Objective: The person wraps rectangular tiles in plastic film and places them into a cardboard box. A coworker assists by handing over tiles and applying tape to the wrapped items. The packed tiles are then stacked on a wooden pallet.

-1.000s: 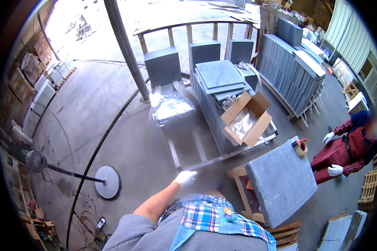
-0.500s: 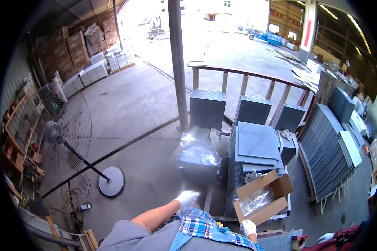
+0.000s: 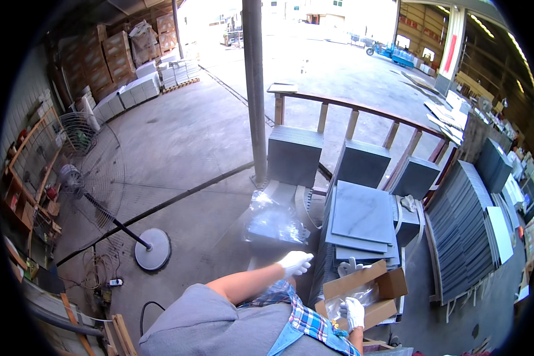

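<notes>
My left hand [image 3: 295, 264], in a white glove, reaches out in front of my body with its fingers loosely apart and nothing in them. The stack of grey tiles topped by slabs [image 3: 362, 209] is to its right. My right hand [image 3: 353, 312], gloved as well, reaches over the near side of an open cardboard box [image 3: 376, 315]. Its fingers are bent at the clear plastic bags [image 3: 365, 295] inside and appear to pinch one. A spare white glove [image 3: 351, 266] lies between the box and the slabs. Clear plastic sheeting [image 3: 273, 216] covers a low stack ahead of my left hand.
Dark tile stacks [image 3: 295, 157] stand against a wooden-post rack [image 3: 353, 123]. More tiles lean in a long row [image 3: 464, 216] on the right. A metal post [image 3: 254, 89] rises ahead. A floor fan [image 3: 153, 249] stands left, with a cable [image 3: 95, 273] on the floor nearby.
My left hand has moved right, towards the tile stack. My right hand has gone from the box's near edge to the plastic inside. The other person's gloved hand at lower right has left view.
</notes>
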Motion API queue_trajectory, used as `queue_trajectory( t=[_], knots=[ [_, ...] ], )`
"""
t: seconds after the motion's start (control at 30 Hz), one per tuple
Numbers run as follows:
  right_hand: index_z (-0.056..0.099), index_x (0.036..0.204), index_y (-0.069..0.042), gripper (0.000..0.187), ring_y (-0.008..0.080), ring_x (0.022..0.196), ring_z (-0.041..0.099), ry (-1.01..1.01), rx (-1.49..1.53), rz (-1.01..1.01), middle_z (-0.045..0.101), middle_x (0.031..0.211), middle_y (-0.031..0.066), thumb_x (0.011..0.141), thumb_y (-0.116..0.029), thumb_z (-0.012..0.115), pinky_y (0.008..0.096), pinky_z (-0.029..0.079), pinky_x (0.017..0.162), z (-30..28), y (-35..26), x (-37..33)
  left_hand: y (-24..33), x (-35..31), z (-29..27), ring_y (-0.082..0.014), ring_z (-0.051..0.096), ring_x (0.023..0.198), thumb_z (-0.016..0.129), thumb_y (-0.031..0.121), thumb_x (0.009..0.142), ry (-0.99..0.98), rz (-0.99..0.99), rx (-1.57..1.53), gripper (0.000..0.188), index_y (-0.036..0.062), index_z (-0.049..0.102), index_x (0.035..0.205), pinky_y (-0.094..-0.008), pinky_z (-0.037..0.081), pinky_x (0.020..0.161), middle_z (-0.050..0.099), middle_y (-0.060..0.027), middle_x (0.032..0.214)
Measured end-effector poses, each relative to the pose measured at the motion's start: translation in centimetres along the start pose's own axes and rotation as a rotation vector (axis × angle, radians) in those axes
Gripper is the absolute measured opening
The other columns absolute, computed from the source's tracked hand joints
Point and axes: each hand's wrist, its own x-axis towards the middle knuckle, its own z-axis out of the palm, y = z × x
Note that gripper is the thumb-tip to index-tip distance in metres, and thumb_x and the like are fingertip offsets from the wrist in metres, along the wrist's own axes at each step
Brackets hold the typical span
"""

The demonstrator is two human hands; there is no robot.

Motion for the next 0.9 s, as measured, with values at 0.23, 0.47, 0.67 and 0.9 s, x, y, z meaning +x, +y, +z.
queue_trajectory(
  t=[0.23,0.47,0.67,0.9],
  knots=[
    [0.065,0.126,-0.002,0.038,0.0224,0.105,0.067,0.235,-0.367,-0.284,0.072,0.114,0.0124,0.093,-0.020,0.068,0.0351,0.051,0.095,-1.8,-8.9,8.1,6.3,11.2,3.5,-0.0047,0.041,0.062,0.063,0.030,0.100,-0.144,0.060,0.003,0.021,0.0106,0.062,0.108,-0.0211,0.034,0.052,0.053,0.0046,0.082],
    [0.054,0.140,-0.001,0.056,0.0304,0.118,0.064,0.425,-0.648,-0.156,0.066,0.128,0.0206,0.091,-0.025,0.070,0.0381,0.048,0.101,-4.4,-16.0,24.4,8.9,20.7,4.6,-0.0421,0.052,0.133,0.063,0.057,0.089,-0.033,0.234,0.669,0.084,-0.0104,0.048,0.138,-0.0433,0.042,0.108,0.054,-0.0330,0.138],
    [0.049,0.144,-0.002,0.068,0.0374,0.132,0.052,0.532,-0.984,-0.111,0.054,0.143,0.0208,0.087,-0.032,0.071,0.0431,0.040,0.112,-4.4,-18.3,33.4,10.8,23.4,3.0,-0.0432,0.062,0.119,0.066,0.059,0.087,-0.046,0.012,0.574,0.085,-0.0119,0.046,0.131,-0.0445,0.049,0.098,0.060,-0.0350,0.126],
    [0.054,0.137,-0.005,0.058,0.0417,0.118,0.060,0.583,-0.945,0.085,0.060,0.131,0.0240,0.090,-0.038,0.064,0.0482,0.047,0.101,-3.2,-19.9,36.9,13.5,25.0,2.0,-0.0446,0.066,0.111,0.058,0.065,0.089,-0.167,0.029,0.825,0.092,-0.0186,0.049,0.125,-0.0450,0.051,0.095,0.064,-0.0366,0.117]
  ],
)
